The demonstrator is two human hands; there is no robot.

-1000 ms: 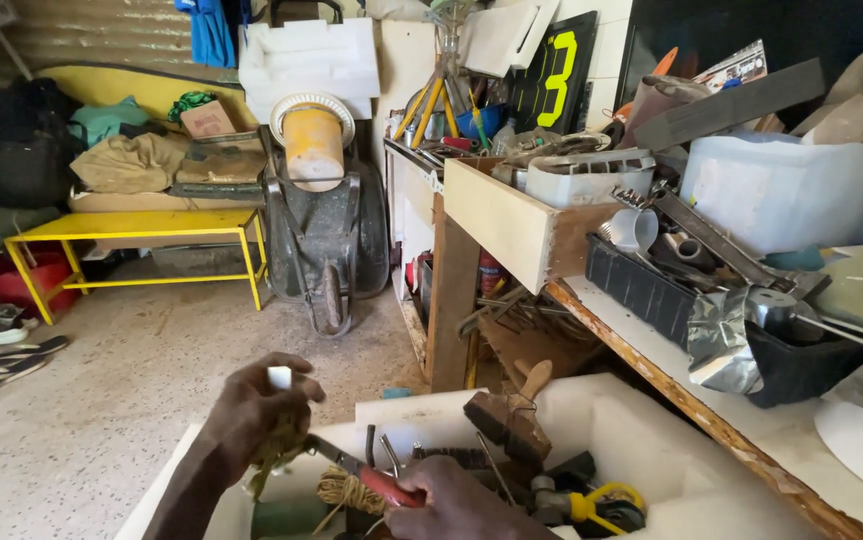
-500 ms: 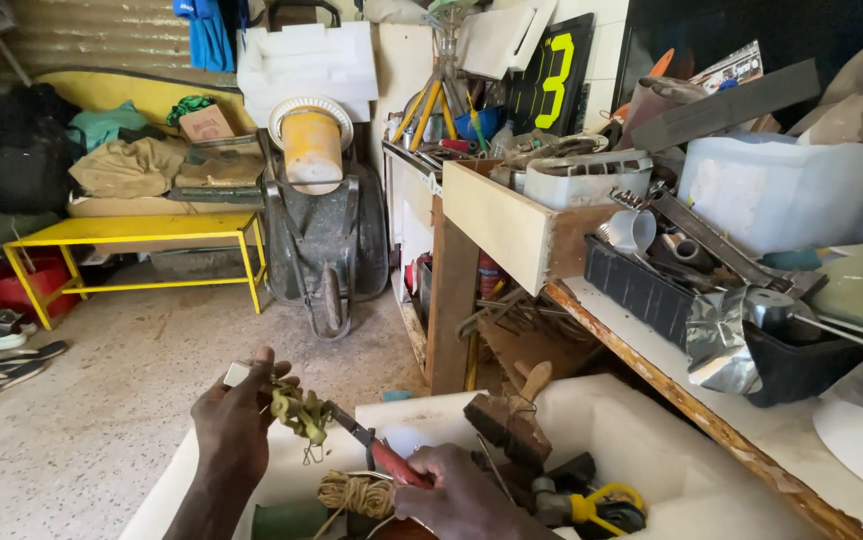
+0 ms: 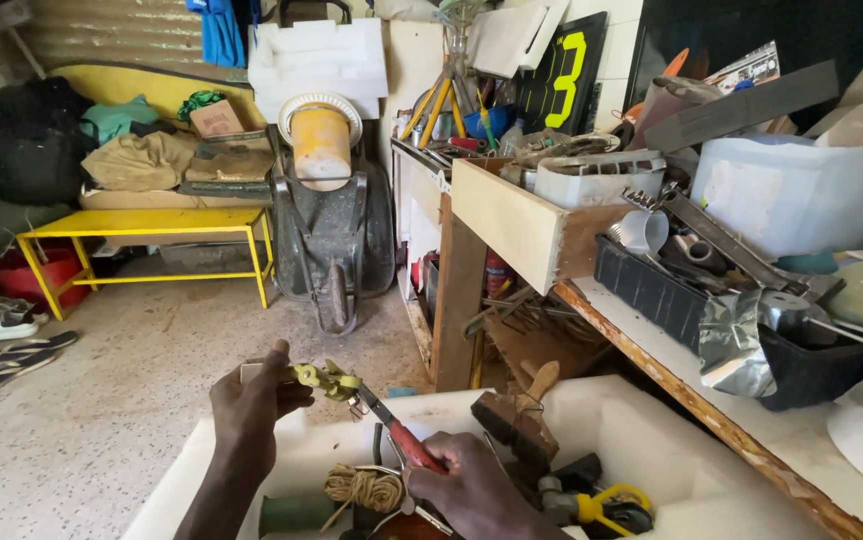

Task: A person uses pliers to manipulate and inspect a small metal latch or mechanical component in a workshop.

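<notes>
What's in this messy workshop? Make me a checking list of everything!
Surface: white tub of tools, speckled floor.
Job's things: red-handled pliers gripping a yellow-green piece.
Clutter: twine ball, wooden brush, yellow tape measure.
Hands: left hand holds the piece; right hand holds the pliers.
Cables: nothing seen.
Surroundings: yellow bench, wheelbarrow, crowded workbench.

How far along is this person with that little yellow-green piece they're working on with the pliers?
Already done: the red-handled pliers are out of the white bin and gripped by the right hand. In hand: the left hand pinches the small yellow-green piece while the plier tips meet it. Left: the piece looks intact and not put down. What exactly is being done to it is too small to tell.
</notes>
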